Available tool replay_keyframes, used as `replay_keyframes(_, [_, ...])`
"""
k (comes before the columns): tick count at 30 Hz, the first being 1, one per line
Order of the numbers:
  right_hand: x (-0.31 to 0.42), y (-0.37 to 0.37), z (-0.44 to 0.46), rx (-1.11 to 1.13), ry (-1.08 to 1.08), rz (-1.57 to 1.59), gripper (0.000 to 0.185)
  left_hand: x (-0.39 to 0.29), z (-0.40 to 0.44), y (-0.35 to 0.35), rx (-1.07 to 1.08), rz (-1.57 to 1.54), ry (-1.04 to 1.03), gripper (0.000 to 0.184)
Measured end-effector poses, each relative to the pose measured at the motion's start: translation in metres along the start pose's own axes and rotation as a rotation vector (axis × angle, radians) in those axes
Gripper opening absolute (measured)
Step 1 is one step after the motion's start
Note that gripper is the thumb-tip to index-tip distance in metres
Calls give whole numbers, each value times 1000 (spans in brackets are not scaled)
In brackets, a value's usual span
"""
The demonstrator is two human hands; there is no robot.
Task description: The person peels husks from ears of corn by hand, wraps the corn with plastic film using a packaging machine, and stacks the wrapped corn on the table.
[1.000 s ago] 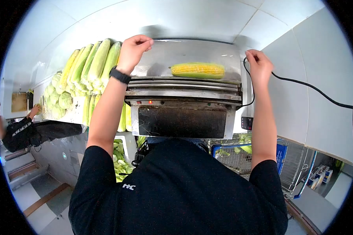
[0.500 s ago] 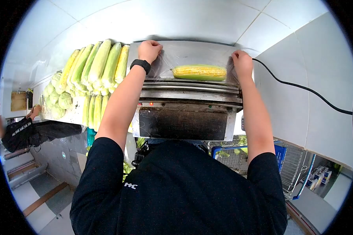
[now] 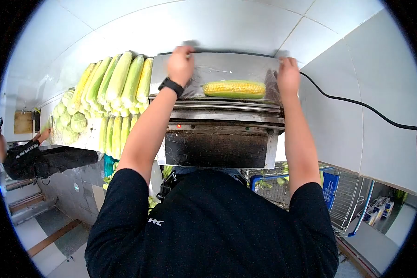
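A single ear of corn (image 3: 234, 89), its yellow kernels showing above a strip of green husk, lies crosswise on the flat metal top of a wrapping machine (image 3: 217, 147). Clear plastic film (image 3: 197, 79) spreads under and around the corn. My left hand (image 3: 180, 66), with a black watch on the wrist, pinches the film at the back left of the corn. At the back right, my right hand (image 3: 288, 76) is closed on the film's other side. The film's edges blur near both hands. Neither hand touches the corn.
Wrapped ears of corn (image 3: 118, 81) are stacked left of the machine, beside round green vegetables (image 3: 70, 118). A black cable (image 3: 352, 100) runs along the right wall. Below right stands a shopping cart (image 3: 345, 197). Another person (image 3: 28, 157) works at far left.
Both hands have moved slightly toward the back wall, and the film's edges at them have lifted. The corn stays put on the machine; the whole view has shifted a little.
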State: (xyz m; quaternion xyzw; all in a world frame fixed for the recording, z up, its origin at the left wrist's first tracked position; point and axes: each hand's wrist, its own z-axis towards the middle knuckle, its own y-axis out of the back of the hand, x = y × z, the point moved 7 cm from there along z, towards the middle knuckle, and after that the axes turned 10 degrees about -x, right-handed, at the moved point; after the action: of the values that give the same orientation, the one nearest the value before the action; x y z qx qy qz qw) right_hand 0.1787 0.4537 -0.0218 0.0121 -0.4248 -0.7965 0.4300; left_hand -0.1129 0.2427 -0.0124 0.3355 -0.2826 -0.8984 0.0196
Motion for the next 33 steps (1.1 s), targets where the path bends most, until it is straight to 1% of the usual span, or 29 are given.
replay_keyframes(1, [22, 33, 7, -39, 42, 10, 22, -28, -10, -2, 174, -74, 21, 15])
replay_keyframes(2, [39, 53, 7, -77, 83, 23, 24, -56, -23, -4, 268, -145, -209, 13])
replay_keyframes(3, [48, 44, -8, 31, 176, 114, 30, -91, -39, 1, 391, -64, -316, 23])
replay_keyframes(4, [56, 36, -25, 138, 269, 202, 37, -105, -53, -5, 504, 4, -386, 32])
replay_keyframes(5, [69, 46, -30, 138, 268, 199, 37, -115, -66, -12, 617, 68, -460, 42])
replay_keyframes(6, [90, 44, -40, 320, 349, 216, 45, -120, -71, -13, 613, 66, -463, 42])
replay_keyframes(7, [108, 39, -48, 500, 431, 233, 53, -117, -78, -19, 689, 114, -429, 51])
replay_keyframes(8, [112, 37, -46, 494, 435, 232, 53, -111, -84, -27, 765, 163, -392, 61])
replay_keyframes(9, [111, 28, -46, 554, 389, 194, 63, -106, -87, -35, 750, 176, -402, 65])
replay_keyframes(10, [107, 19, -48, 616, 340, 158, 73, -102, -87, -39, 749, 177, -404, 65])
replay_keyframes(12, [104, 8, -48, 642, 345, 137, 74, -95, -87, -47, 741, 144, -412, 63])
replay_keyframes(13, [105, 2, -50, 701, 348, 96, 72, -98, -83, -47, 746, 142, -416, 63])
replay_keyframes(14, [104, -1, -52, 759, 354, 54, 71, -95, -80, -51, 831, 183, -352, 62])
replay_keyframes(15, [102, -1, -51, 757, 355, 51, 71, -92, -78, -53, 909, 226, -288, 61])
replay_keyframes(18, [99, -2, -47, 812, 336, 40, 66, -102, -73, -42, 935, 265, -271, 57])
replay_keyframes(19, [102, 5, -48, 797, 330, 64, 63, -108, -74, -36, 894, 267, -305, 52])
replay_keyframes(20, [105, 12, -51, 786, 322, 88, 61, -110, -75, -32, 898, 265, -304, 52])
replay_keyframes(21, [109, 18, -54, 789, 318, 90, 61, -111, -79, -27, 924, 263, -272, 51])
replay_keyframes(23, [115, 33, -58, 798, 306, 63, 54, -119, -81, -12, 957, 243, -222, 52])
replay_keyframes(24, [119, 43, -59, 799, 301, 62, 54, -122, -83, -5, 962, 241, -224, 52])
replay_keyframes(26, [125, 60, -66, 869, 237, 94, 56, -128, -90, 7, 999, 173, -184, 53])
replay_keyframes(27, [126, 66, -71, 873, 232, 123, 58, -130, -94, 13, 1052, 131, -163, 54])
replay_keyframes(28, [128, 73, -74, 873, 228, 121, 58, -133, -97, 17, 1055, 128, -166, 54])
replay_keyframes(30, [131, 84, -86, 962, 178, 144, 57, -137, -113, 23, 1202, 79, -149, 55])
replay_keyframes(31, [133, 88, -92, 989, 176, 171, 58, -138, -120, 24, 1219, 52, -173, 56])
replay_keyframes(33, [137, 99, -100, 1010, 167, 162, 59, -137, -133, 30, 1280, 21, -151, 58])
